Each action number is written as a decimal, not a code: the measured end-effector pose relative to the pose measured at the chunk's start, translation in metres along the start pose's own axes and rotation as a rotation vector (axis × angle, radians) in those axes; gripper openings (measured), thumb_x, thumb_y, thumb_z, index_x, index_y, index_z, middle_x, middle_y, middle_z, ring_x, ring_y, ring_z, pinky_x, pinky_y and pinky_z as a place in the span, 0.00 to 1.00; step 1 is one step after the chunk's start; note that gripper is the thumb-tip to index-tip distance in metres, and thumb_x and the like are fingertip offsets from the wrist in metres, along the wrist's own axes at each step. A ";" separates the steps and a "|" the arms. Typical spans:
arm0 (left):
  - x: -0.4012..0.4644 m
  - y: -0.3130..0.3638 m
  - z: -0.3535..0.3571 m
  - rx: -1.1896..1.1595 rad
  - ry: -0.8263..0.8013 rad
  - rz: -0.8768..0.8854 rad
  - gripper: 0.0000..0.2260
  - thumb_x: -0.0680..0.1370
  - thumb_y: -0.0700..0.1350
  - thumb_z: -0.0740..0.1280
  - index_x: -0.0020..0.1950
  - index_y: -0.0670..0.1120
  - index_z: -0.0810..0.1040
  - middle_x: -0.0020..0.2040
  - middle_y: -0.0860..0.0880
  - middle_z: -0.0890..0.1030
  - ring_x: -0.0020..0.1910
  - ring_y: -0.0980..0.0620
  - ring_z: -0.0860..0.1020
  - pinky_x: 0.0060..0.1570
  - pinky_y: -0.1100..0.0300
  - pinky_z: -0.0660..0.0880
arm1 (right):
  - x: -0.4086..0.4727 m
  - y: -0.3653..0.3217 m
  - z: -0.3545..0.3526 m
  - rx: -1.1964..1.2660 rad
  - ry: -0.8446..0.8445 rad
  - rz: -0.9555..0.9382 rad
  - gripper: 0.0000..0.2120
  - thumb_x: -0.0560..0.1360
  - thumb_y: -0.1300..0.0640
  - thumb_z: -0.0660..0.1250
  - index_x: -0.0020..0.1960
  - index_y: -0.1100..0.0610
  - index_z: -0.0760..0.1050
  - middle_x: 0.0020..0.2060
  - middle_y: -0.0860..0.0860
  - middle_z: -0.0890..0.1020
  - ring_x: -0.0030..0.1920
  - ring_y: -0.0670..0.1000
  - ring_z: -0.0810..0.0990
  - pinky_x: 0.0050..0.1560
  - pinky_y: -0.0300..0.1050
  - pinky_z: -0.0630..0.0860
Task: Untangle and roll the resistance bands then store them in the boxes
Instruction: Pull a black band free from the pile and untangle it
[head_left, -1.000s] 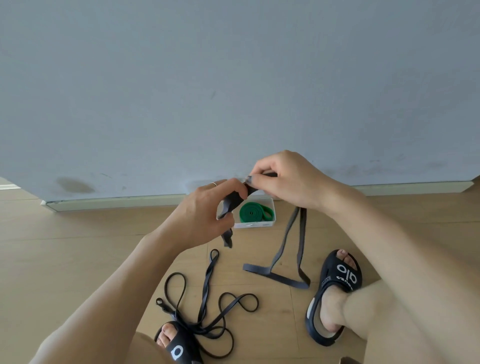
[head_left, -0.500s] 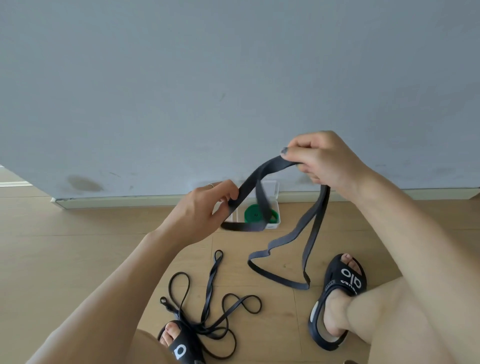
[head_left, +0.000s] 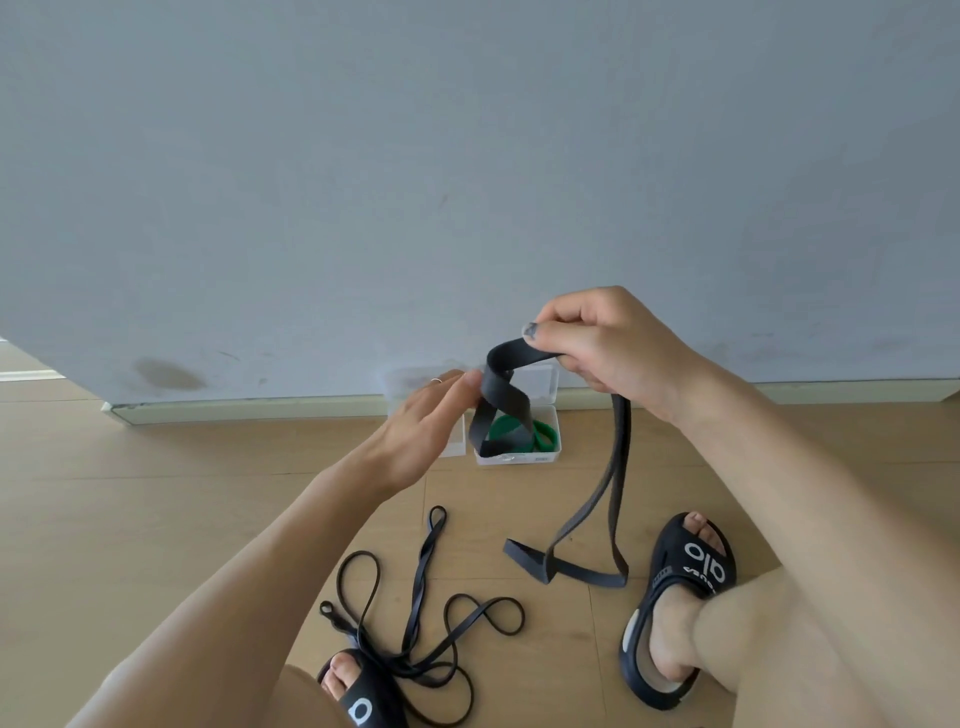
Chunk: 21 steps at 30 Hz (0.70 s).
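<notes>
A second ago both hands met at one point of the grey band (head_left: 597, 519) above the box (head_left: 519, 457); half a second ago they had drawn apart, the band stretched between them. Now the right hand (head_left: 608, 348) has come back down nearer the box and the left hand (head_left: 426, 421), fingers straighter, touches a fresh loop folded over the box. The band's tail has shifted on the floor right of the box.

Bright, even daylight falls softly, with only faint shadows. Focus is sharp throughout. Wide-angle distortion bows the baseboard (head_left: 249, 408) and stretches the frame's edges.
</notes>
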<state>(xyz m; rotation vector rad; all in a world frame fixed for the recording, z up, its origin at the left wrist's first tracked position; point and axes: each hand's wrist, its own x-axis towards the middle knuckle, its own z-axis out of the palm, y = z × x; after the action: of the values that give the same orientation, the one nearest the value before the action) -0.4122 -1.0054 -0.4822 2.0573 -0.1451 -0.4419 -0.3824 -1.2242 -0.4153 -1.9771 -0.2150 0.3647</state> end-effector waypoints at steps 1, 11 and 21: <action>0.001 -0.002 0.000 0.003 0.004 0.011 0.29 0.79 0.73 0.50 0.57 0.53 0.80 0.58 0.53 0.80 0.61 0.58 0.75 0.63 0.62 0.68 | 0.001 0.000 0.001 -0.001 0.003 -0.002 0.12 0.82 0.57 0.66 0.43 0.62 0.79 0.23 0.44 0.63 0.23 0.45 0.58 0.25 0.36 0.57; 0.002 0.005 0.010 0.084 0.055 -0.018 0.31 0.73 0.74 0.59 0.56 0.47 0.79 0.55 0.48 0.80 0.58 0.51 0.78 0.56 0.53 0.74 | 0.003 0.001 0.012 -0.112 0.034 -0.056 0.11 0.82 0.56 0.67 0.43 0.58 0.81 0.20 0.41 0.68 0.24 0.42 0.66 0.34 0.36 0.65; 0.011 -0.014 0.002 0.199 0.135 0.092 0.06 0.82 0.44 0.64 0.46 0.47 0.77 0.42 0.49 0.76 0.44 0.50 0.76 0.48 0.59 0.74 | 0.006 0.005 -0.001 -0.156 0.153 -0.032 0.12 0.80 0.55 0.69 0.38 0.53 0.81 0.21 0.40 0.71 0.25 0.41 0.69 0.28 0.31 0.63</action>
<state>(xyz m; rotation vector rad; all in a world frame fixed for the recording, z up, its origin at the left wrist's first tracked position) -0.4041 -1.0026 -0.4978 2.2572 -0.2082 -0.2379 -0.3768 -1.2251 -0.4205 -2.1422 -0.1816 0.1791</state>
